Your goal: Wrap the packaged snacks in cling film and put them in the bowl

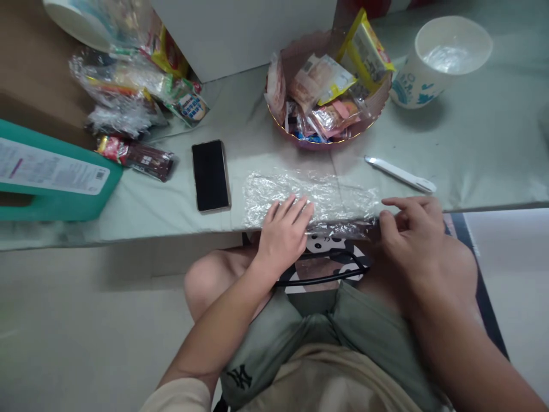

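Observation:
A crinkled sheet of clear plastic film (326,197) lies along the table's front edge, and its lower right part hangs over that edge. My left hand (285,232) rests flat on the film with its fingers stretched out. At the film's right end is my right hand (412,229), its thumb and forefinger apart and the other fingers bent. No object shows between those fingertips. Just beyond my right hand lies a slim white pen-like tool (401,174); its exact kind is unclear. A black phone (211,176) lies face up to the left of the film.
Behind the film stands a pink bowl (300,140) of wrapped snacks. A paper cup (422,80) with clear plastic inside is at the back right. Snack packets (141,97) and a green box (94,194) crowd the left. My knees are under the table edge.

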Demonstrator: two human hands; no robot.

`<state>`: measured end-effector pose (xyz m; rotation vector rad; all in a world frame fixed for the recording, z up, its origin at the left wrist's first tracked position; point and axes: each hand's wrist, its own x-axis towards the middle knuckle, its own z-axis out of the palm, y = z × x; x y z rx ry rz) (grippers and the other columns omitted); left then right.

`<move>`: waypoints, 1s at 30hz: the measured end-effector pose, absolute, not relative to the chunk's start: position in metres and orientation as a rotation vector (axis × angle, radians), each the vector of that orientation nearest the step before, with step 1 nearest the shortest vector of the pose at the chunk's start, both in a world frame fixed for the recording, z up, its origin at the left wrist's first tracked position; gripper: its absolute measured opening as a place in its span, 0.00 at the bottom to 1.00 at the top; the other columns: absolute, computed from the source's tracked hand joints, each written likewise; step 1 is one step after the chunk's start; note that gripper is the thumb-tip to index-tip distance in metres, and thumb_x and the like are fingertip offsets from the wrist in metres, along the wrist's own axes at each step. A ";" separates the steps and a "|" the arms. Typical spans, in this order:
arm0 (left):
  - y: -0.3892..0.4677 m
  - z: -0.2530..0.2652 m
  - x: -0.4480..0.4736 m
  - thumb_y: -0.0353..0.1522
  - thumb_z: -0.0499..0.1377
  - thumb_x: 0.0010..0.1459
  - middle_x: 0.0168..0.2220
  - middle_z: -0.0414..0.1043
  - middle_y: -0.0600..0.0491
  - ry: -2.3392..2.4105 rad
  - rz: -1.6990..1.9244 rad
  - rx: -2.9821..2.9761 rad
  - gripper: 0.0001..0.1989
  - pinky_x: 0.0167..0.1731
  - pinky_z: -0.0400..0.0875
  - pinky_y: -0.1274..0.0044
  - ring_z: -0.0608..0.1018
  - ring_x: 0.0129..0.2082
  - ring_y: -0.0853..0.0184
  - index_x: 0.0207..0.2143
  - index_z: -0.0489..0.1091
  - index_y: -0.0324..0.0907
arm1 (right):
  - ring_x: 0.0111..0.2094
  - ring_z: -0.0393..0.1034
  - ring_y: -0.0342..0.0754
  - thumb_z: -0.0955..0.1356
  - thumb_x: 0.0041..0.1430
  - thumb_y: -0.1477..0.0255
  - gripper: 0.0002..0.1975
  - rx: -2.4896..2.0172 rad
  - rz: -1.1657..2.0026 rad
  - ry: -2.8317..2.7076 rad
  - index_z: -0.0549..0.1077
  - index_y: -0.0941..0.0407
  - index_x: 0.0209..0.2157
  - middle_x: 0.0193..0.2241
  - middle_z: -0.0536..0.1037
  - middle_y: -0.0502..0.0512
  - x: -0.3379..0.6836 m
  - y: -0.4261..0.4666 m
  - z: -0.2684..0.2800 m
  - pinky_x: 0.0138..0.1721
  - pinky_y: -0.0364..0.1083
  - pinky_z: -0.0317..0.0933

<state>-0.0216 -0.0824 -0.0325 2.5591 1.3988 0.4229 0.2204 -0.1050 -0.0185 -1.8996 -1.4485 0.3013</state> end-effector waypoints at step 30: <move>-0.071 -0.041 -0.040 0.25 0.58 0.57 0.49 0.66 0.49 1.342 1.679 2.015 0.22 0.54 0.72 0.65 0.73 0.52 0.62 0.53 0.68 0.48 | 0.30 0.78 0.47 0.76 0.56 0.66 0.35 -1.025 1.451 -1.125 0.64 0.37 0.62 0.27 0.78 0.43 0.182 -0.063 -0.017 0.38 0.52 0.77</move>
